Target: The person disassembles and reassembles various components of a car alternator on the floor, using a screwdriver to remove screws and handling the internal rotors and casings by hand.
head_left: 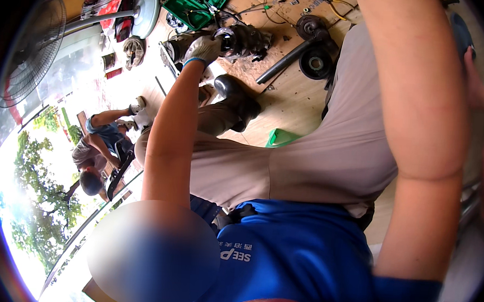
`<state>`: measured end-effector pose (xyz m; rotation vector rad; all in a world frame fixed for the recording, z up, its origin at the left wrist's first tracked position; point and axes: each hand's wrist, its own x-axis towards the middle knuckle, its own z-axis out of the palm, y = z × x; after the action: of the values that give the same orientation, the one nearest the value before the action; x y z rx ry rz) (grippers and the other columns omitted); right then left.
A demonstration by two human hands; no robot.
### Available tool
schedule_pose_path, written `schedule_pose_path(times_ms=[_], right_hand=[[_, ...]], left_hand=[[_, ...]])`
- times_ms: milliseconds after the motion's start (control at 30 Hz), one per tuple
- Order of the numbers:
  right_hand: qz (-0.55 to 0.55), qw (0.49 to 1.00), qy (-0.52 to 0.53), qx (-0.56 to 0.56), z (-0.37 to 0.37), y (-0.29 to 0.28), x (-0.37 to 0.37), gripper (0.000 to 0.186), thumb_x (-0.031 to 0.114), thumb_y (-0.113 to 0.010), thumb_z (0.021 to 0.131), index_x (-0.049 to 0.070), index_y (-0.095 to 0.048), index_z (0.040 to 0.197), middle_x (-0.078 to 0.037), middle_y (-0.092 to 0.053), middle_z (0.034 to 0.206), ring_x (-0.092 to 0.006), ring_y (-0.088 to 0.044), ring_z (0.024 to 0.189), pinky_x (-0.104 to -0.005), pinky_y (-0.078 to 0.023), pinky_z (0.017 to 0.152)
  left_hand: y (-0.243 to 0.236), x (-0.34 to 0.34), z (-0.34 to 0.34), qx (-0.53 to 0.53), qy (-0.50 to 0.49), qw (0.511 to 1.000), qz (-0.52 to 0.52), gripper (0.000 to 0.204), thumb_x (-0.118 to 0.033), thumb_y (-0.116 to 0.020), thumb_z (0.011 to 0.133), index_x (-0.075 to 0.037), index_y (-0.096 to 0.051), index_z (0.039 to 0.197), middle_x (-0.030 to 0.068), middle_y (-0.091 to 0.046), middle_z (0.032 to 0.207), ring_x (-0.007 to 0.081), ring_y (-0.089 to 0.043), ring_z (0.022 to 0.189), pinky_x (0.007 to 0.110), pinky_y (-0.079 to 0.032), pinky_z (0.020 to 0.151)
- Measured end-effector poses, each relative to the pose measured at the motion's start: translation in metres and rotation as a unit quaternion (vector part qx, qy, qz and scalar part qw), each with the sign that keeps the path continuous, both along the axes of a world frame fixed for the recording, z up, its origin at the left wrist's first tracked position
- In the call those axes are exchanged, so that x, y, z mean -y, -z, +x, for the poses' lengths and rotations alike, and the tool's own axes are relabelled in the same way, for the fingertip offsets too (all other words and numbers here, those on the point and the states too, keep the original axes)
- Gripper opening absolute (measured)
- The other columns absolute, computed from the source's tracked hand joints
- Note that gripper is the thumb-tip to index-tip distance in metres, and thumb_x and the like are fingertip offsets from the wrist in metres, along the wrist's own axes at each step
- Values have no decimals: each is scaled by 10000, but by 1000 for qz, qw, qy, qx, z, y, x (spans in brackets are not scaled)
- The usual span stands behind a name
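Note:
My left hand (202, 50), in a pale work glove with a blue cuff, reaches out to a dark, greasy metal machine part (243, 42) lying on the floor. Its fingers curl against the part's near end, and the fingertips are partly hidden. A second cylindrical metal piece (177, 48) lies just left of the glove. My right arm (422, 106) runs up past the top edge of the picture, so the right hand is out of sight. A metal bar (286, 60) and a black ringed wheel (315, 63) lie to the right of the machine part.
An open green tool case (191, 10) sits beyond the machine part. Loose wires and small parts litter a cardboard sheet (272, 20). At the left stands a fan (33, 49); below it another person (101, 148) sits. Someone's hand (481, 93) shows at the right edge.

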<state>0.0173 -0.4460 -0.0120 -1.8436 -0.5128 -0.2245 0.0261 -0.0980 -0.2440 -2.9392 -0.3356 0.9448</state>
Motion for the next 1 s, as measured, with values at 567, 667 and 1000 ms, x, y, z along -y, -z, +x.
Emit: schedule_pose_path(times_ms=[567,667,1000], right_hand=[[-3,1000,-3,1,7,-1,1,134,148,-685,843,47,-628,910,-88,-618,703,-152,-604,657,-336,-508,617],[-4,1000,-4,3,9,-3,1,135,152,-685,842,47,-628,906,-87,-617,699,-152,-602,654,-337,-507,616],[-17,1000,21,14,18,-12,0,137,163,-687,840,50,-630,892,-86,-613,684,-151,-598,645,-341,-504,611]], left_hand=[[-13,9,-14,36,334,932,132,315,-299,-495,990,-82,-709,1070,222,-729,1074,416,-731,962,539,-579,809],[-10,7,-18,55,312,940,125,323,-307,-491,986,-80,-705,1068,224,-731,1051,427,-732,950,545,-581,805],[1,16,-16,22,130,987,87,420,-362,-471,986,-82,-749,1129,213,-740,1142,406,-716,1073,511,-556,945]])
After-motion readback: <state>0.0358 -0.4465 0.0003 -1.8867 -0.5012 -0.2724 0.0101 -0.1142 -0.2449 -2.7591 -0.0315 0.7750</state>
